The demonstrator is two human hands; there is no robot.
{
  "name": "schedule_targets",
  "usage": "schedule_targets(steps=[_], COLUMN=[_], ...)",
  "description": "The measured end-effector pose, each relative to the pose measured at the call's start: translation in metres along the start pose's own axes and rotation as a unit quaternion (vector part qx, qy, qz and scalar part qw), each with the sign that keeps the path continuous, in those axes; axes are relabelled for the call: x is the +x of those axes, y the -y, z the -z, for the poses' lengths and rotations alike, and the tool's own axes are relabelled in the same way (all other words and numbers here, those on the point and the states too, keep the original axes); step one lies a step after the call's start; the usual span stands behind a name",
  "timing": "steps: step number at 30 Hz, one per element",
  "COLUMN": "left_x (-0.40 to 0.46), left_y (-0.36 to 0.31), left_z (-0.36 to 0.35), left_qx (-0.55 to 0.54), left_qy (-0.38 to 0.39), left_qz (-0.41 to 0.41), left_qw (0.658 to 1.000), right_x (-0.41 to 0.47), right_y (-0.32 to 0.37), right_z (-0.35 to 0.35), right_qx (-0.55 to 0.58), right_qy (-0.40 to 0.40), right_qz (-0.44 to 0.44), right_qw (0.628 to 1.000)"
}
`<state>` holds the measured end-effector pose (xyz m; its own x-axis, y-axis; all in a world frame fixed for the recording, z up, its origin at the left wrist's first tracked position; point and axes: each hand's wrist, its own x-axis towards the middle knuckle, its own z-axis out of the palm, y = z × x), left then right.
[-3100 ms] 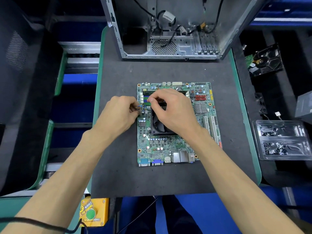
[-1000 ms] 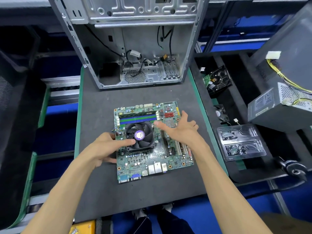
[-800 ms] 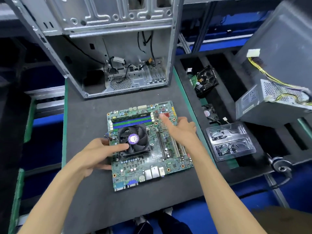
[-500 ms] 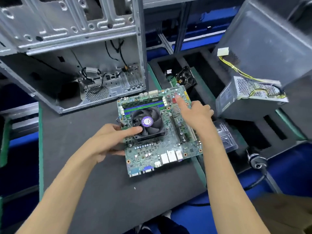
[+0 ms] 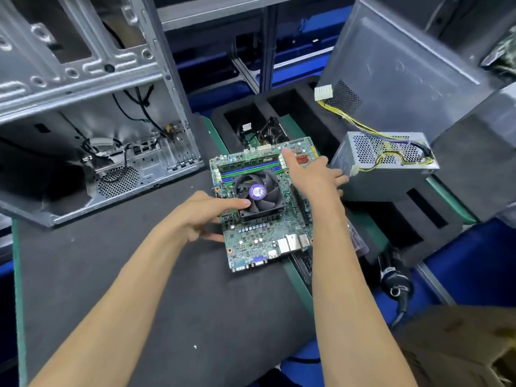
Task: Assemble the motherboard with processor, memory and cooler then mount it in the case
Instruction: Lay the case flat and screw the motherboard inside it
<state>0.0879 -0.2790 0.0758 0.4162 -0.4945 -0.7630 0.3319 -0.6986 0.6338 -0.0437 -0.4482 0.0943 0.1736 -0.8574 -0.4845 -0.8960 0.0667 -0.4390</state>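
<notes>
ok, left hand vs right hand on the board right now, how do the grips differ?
The left hand holds the left edge of the motherboard, thumb lying over the base of the cooler fan and fingers under the edge. The right hand lies on the board's far right part with fingers straight, forefinger stretched toward the far edge. Both hands touch the same board.
</notes>
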Motion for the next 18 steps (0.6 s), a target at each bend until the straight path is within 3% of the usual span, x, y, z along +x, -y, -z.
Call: schedule_targets(steps=[18], left_x=[0.028], left_y=[-0.009], left_z=[-0.010], left_qx=[0.035], left_qy=[0.018], left_qz=[0.039], left_qw=[0.998], right_x=[0.029], right_y=[-0.001], right_z=[-0.017], right_qx=[-0.074], right_qy=[0.061], right_qz=[-0.045], right_qw=[0.994])
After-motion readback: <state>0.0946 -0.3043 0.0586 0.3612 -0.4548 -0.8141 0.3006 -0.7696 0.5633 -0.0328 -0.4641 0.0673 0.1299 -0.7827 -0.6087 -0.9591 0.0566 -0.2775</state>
